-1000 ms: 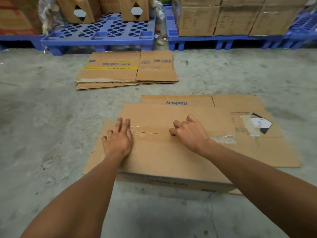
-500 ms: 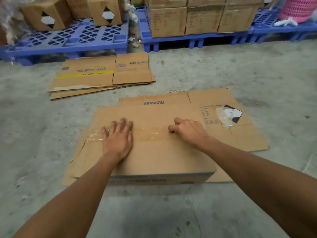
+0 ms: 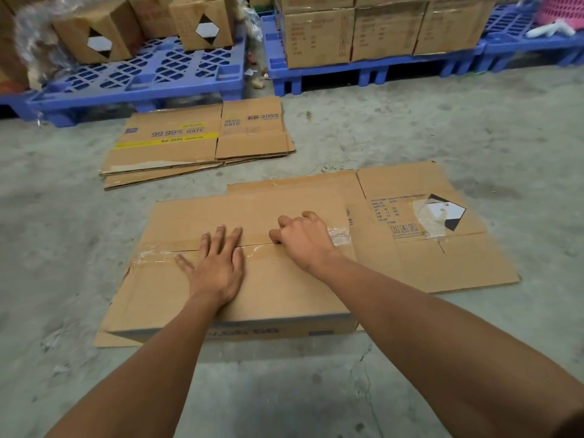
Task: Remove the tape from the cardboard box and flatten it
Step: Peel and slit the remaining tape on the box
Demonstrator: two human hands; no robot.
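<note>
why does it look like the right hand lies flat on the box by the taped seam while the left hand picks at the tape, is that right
Not quite: the sides are swapped. In the head view the left hand lies flat on the box by the taped seam, while the right hand, fingers curled, picks at the tape.

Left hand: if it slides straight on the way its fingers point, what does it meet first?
The left hand lies flat on the cardboard box, fingers pointing away. Straight on, it stays on bare cardboard to the far edge, then probably concrete floor; the flattened boxes lie left of that line.
</note>
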